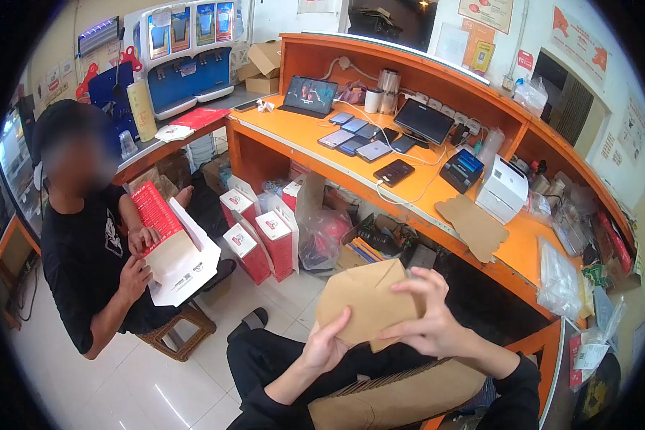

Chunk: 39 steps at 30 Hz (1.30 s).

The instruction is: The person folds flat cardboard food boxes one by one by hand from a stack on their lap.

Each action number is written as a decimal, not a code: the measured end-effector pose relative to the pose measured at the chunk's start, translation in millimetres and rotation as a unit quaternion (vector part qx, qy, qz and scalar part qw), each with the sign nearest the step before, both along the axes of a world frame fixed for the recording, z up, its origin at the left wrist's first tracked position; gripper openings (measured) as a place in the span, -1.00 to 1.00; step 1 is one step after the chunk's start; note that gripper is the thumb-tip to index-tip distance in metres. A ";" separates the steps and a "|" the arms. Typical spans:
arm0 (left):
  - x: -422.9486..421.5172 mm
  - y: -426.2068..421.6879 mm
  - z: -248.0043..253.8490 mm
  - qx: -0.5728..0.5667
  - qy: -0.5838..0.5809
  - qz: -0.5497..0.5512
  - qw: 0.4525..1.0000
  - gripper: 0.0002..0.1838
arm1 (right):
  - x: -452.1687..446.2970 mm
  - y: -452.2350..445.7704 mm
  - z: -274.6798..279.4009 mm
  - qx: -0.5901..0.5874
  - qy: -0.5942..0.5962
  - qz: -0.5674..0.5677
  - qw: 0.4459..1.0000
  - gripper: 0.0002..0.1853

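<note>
In front of me I hold a brown kraft paper box (pixel 362 304), partly folded, its broad side facing up. My left hand (pixel 326 347) grips its lower left edge, thumb on top and the other fingers hidden underneath. My right hand (pixel 437 319) is closed on its right side, with thumb and fingers at the edge and a folded corner between them. Below my hands, an open brown cardboard carton (pixel 401 398) rests by my lap, with a row of thin brown edges showing along it.
To the left, a seated person (pixel 86 236) handles a red and white printed carton sheet (pixel 183 265). Several red and white boxes (pixel 272 226) stand on the floor. The orange counter (pixel 437 204) carries phones, a tablet (pixel 308 97), a printer (pixel 502 190) and a flat kraft piece (pixel 473 226).
</note>
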<state>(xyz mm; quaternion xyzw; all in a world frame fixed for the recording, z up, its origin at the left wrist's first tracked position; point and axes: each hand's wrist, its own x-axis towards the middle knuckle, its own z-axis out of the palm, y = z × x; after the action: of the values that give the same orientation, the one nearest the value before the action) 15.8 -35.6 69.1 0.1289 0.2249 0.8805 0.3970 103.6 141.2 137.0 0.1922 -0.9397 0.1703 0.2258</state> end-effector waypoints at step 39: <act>11.8 -13.0 -27.2 -0.118 0.244 -0.060 0.961 -0.43 | 3.2 7.9 0.8 -0.163 -0.035 0.041 0.985 -0.60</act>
<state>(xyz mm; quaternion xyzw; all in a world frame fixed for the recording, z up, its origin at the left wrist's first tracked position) 27.7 -48.5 42.0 0.3056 0.4089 0.7640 0.3946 106.8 149.2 137.8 0.1848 -0.8982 0.3369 0.2135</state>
